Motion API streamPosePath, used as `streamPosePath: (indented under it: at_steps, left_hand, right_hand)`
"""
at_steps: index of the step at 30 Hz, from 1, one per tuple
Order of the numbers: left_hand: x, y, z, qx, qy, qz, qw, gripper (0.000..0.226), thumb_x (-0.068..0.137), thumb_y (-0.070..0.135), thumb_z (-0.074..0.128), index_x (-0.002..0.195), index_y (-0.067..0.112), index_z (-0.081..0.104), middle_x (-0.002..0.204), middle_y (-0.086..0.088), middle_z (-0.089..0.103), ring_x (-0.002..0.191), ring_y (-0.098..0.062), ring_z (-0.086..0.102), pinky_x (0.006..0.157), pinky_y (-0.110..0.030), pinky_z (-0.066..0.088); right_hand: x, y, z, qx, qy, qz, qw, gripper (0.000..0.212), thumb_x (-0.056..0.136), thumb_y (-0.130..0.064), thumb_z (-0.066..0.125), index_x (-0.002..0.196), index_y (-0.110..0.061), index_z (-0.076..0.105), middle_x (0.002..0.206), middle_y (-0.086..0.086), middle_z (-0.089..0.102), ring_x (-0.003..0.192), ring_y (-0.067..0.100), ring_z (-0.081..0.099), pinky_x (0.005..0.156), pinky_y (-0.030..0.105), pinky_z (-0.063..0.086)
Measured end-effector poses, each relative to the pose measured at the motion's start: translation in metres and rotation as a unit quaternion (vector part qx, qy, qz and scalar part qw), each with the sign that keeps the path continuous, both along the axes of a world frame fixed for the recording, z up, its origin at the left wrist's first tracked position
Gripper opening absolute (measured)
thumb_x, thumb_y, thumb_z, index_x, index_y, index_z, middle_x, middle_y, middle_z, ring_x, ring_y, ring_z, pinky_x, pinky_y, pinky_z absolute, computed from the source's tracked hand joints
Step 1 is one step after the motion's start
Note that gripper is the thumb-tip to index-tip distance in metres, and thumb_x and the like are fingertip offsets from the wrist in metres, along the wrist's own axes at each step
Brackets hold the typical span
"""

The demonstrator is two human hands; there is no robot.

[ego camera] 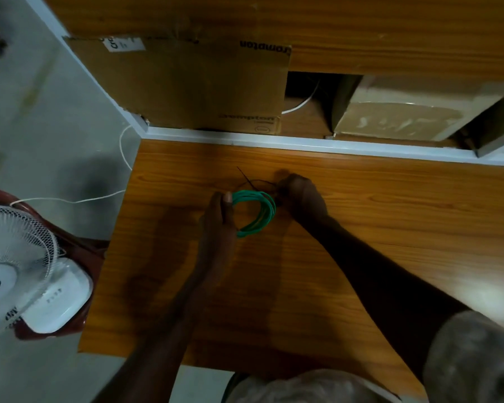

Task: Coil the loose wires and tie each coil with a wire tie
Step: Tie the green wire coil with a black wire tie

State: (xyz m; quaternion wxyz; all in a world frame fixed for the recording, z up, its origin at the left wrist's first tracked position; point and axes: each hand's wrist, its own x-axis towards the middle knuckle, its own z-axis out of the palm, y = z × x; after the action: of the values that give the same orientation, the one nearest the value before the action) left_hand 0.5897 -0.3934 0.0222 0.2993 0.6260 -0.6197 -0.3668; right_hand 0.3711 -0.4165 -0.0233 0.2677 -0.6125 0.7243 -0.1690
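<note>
Your left hand [221, 210] grips the left side of the green coil [256, 210], which stands just above the table [361, 222] near its far edge. Your right hand [301, 196] is curled at the right side of the coil, where thin black ties [246, 178] lie; I cannot tell what it pinches. A white fan [26, 271] stands at the left.

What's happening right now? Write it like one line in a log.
left hand: holds green wire coil | right hand: pinches black wire tie at coil's right side | surface: wooden table | tie: not seen closed
</note>
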Motion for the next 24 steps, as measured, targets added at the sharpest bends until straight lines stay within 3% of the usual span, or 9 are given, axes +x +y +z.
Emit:
streamPosePath:
  at_steps: [3,6,9,12,15,21,24]
  left_hand:
    - [0.001,0.006,0.001,0.009,0.006,0.004,1.000,0.029,0.116,0.040,0.038,0.100,0.023,0.056,0.079,0.004,0.055,0.067,-0.019,0.058,0.049,-0.016,0.035]
    - [0.004,0.011,0.002,0.012,0.007,0.012,1.000,0.029,0.116,0.040,0.036,0.105,0.023,0.058,0.086,0.001,0.060,0.074,-0.022,0.063,0.049,-0.018,0.041]
    - [0.003,0.017,0.004,0.014,0.007,0.016,1.000,0.030,0.116,0.038,0.036,0.110,0.019,0.058,0.091,-0.004,0.062,0.072,-0.019,0.064,0.049,-0.014,0.043]
    - [0.000,0.023,0.004,-0.003,0.014,0.013,1.000,0.027,0.116,0.035,0.037,0.103,0.020,0.056,0.084,-0.008,0.059,0.069,-0.028,0.063,0.048,-0.016,0.041]
    - [-0.004,0.027,0.002,0.016,0.006,0.016,1.000,0.028,0.116,0.041,0.035,0.104,0.026,0.055,0.087,-0.001,0.059,0.076,-0.024,0.064,0.048,-0.015,0.041]
    - [-0.028,0.035,0.003,-0.007,0.005,0.001,1.000,0.031,0.116,0.037,0.038,0.110,0.016,0.060,0.080,0.003,0.057,0.065,-0.014,0.060,0.046,-0.016,0.040]
    - [-0.044,0.036,0.001,-0.022,-0.006,-0.004,1.000,0.031,0.115,0.040,0.040,0.102,0.019,0.058,0.075,0.000,0.058,0.063,-0.018,0.060,0.049,-0.031,0.039]
  right_hand:
    - [0.004,-0.006,-0.008,0.008,0.009,-0.018,1.000,0.028,0.105,-0.044,0.058,0.112,-0.019,0.068,0.096,0.000,0.067,0.082,0.019,0.064,0.072,0.038,0.056]
    - [-0.001,-0.012,-0.028,0.022,0.006,-0.046,0.999,0.045,0.102,-0.060,0.055,0.112,-0.019,0.069,0.100,0.006,0.071,0.090,0.027,0.071,0.073,0.037,0.057]
    - [-0.008,-0.015,-0.029,0.032,0.008,-0.036,0.999,0.043,0.104,-0.053,0.062,0.124,-0.015,0.067,0.110,0.003,0.068,0.096,0.024,0.068,0.076,0.035,0.053]
    - [-0.021,-0.013,-0.034,0.037,0.052,-0.025,0.998,0.036,0.107,-0.040,0.058,0.128,-0.012,0.065,0.120,0.013,0.068,0.107,0.034,0.068,0.086,0.044,0.058]
    - [-0.034,-0.007,-0.034,-0.005,0.018,-0.055,0.998,0.034,0.108,-0.041,0.056,0.117,-0.009,0.066,0.110,0.017,0.069,0.095,0.036,0.068,0.080,0.048,0.057]
    - [-0.053,0.020,0.020,-0.047,-0.063,-0.118,0.990,0.009,0.100,-0.020,0.069,0.096,-0.012,0.069,0.088,-0.001,0.070,0.078,0.017,0.068,0.069,0.032,0.054]
    - [-0.067,0.036,0.026,-0.081,-0.086,-0.119,0.986,0.006,0.096,-0.011,0.072,0.101,-0.011,0.076,0.092,-0.001,0.076,0.080,0.016,0.071,0.071,0.024,0.050]
